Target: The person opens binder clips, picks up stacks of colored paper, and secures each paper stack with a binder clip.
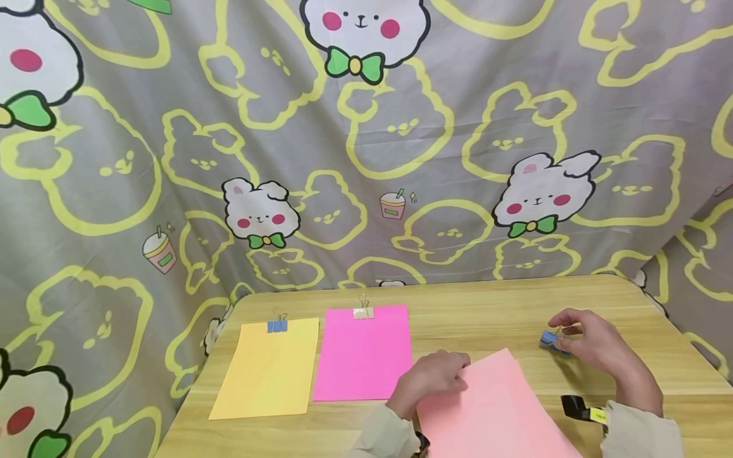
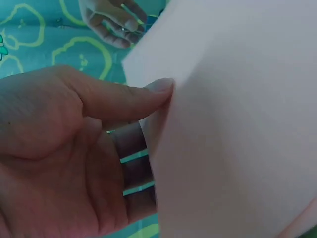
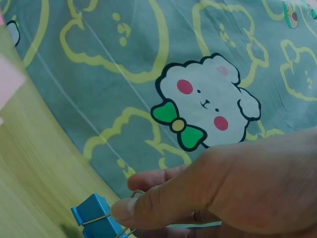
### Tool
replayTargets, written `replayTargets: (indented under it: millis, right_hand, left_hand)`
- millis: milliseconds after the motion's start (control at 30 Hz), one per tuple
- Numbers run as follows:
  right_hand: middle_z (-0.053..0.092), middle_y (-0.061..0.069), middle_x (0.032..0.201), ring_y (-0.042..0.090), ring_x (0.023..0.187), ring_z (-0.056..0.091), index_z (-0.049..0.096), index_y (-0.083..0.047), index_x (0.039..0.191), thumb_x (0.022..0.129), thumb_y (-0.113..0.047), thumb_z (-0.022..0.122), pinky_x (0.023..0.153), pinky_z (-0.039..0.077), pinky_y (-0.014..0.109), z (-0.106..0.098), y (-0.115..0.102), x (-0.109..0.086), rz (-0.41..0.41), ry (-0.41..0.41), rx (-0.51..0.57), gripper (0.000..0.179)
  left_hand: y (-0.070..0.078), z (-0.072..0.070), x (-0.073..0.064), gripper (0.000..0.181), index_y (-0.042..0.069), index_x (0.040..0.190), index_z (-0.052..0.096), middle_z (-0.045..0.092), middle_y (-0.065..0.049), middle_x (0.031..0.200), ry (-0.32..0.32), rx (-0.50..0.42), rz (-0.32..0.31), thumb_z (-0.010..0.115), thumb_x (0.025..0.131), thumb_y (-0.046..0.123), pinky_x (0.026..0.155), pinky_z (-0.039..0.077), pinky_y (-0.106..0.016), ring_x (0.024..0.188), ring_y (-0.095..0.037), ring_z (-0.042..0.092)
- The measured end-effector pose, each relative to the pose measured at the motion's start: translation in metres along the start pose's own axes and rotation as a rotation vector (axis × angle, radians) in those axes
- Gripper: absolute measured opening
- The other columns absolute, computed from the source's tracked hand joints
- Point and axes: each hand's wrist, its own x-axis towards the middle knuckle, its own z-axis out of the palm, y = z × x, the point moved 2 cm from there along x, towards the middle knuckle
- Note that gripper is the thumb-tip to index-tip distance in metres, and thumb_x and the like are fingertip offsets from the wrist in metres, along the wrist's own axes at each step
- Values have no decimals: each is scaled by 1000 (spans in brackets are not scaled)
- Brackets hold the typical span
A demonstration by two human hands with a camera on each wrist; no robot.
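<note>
Pink sheets of paper (image 1: 487, 407) are pinched at their left edge by my left hand (image 1: 432, 380), the thumb on the near face and the fingers behind. In the left wrist view the paper (image 2: 237, 129) looks pale and fills the right side. To the right, my right hand (image 1: 595, 343) holds a blue binder clip (image 1: 551, 340) by its wire handles, just above the table and apart from the paper. The right wrist view shows the clip's blue body (image 3: 98, 215) beyond the thumb, its jaws apparently closed.
A yellow paper stack (image 1: 266, 372) with a blue binder clip (image 1: 277, 326) lies at the left of the wooden table (image 1: 475, 312). Beside it lies a magenta stack (image 1: 364, 356) with a pale binder clip (image 1: 363, 313). A patterned curtain (image 1: 435, 146) hangs behind.
</note>
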Motion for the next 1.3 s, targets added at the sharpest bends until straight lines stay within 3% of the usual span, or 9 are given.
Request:
replayTargets:
  millis: [233, 500, 600, 733, 767, 833, 967, 1067, 1300]
  right_hand:
    - [63, 30, 115, 54, 108, 59, 65, 6, 110, 87, 4, 72, 79, 56, 54, -1, 1, 0, 6, 4, 2, 25]
    - [63, 31, 116, 54, 108, 59, 65, 7, 111, 87, 2, 72, 77, 55, 50, -4, 1, -1, 8, 8, -6, 25]
    - [63, 30, 116, 54, 108, 59, 66, 6, 111, 87, 1, 73, 76, 55, 47, -5, 2, -1, 3, 10, -15, 25]
    - [64, 30, 115, 53, 108, 60, 66, 6, 111, 88, 1, 74, 75, 54, 43, -5, 2, 0, 2, 7, -20, 25]
    - [64, 30, 115, 53, 108, 60, 66, 6, 111, 88, 1, 74, 75, 54, 43, -5, 2, 0, 3, 7, -18, 25]
    - [64, 30, 115, 54, 108, 59, 65, 7, 111, 88, 1, 73, 75, 55, 44, -5, 2, 0, 5, 6, -18, 25]
    - [63, 31, 115, 54, 108, 59, 65, 7, 111, 88, 2, 73, 77, 55, 49, -5, 2, -1, 10, 9, -19, 25]
    - [63, 31, 115, 54, 108, 59, 65, 7, 111, 88, 2, 73, 77, 55, 50, -5, 2, -1, 13, 9, -21, 25]
    - [63, 32, 115, 55, 108, 59, 65, 7, 111, 87, 2, 73, 77, 55, 52, -4, 2, 0, 19, 7, -21, 25]
  left_hand:
    - [-11, -5, 2, 26, 16, 89, 49, 27, 8, 61, -33, -302, 101, 67, 84, -2, 54, 27, -19, 53, -6, 23]
    - [-38, -18, -4, 28, 10, 102, 62, 63, 5, 68, 38, -660, 104, 67, 84, -11, 54, 43, -19, 56, -6, 53]
    - [-51, -22, -6, 23, 7, 91, 58, 52, 6, 61, 79, -730, 102, 66, 83, -13, 52, 39, -19, 52, -7, 44]
    - [-63, -26, -7, 32, 10, 82, 41, 30, 6, 60, 117, -796, 73, 62, 81, -14, 53, 28, -22, 53, -8, 27]
    - [-66, -26, -6, 29, 10, 85, 44, 34, 6, 63, 123, -816, 60, 61, 81, -13, 55, 31, -22, 55, -8, 31]
    - [-69, -27, -5, 27, 8, 104, 58, 59, 2, 83, 148, -837, 22, 62, 82, -9, 64, 44, -25, 69, -9, 51]
    - [-73, -27, -3, 47, 5, 134, 62, 70, -7, 117, 188, -910, -13, 66, 87, -2, 80, 55, -31, 93, -15, 67]
    - [-75, -27, -4, 38, 8, 126, 69, 72, -4, 97, 198, -967, -28, 68, 88, 0, 68, 56, -29, 75, -15, 66]
    - [-82, -31, -5, 56, 5, 137, 58, 70, -7, 108, 253, -1058, -23, 63, 83, -6, 75, 53, -30, 84, -17, 63]
